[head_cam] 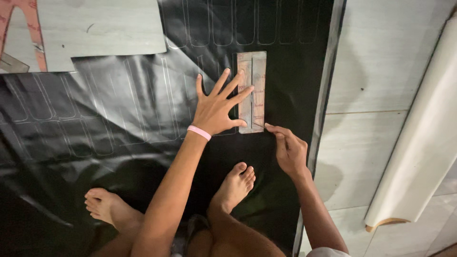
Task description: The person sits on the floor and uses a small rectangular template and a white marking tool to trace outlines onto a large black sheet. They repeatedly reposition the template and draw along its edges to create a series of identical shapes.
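While I crouch barefoot on the black sheet (119, 104) spread over the floor, my left hand (216, 107) lies flat with fingers splayed wide, its fingertips pressing the long rectangular template (252, 90) down onto the sheet. My right hand (288, 150) sits at the template's lower right corner, fingers pinched together on something too small to make out. A white roll (419, 138) lies well apart on the tiles.

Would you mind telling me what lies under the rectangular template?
The template lies flat on a black sheet marked with traced outlines, pressed by the left hand. Any outline directly beneath it is covered.
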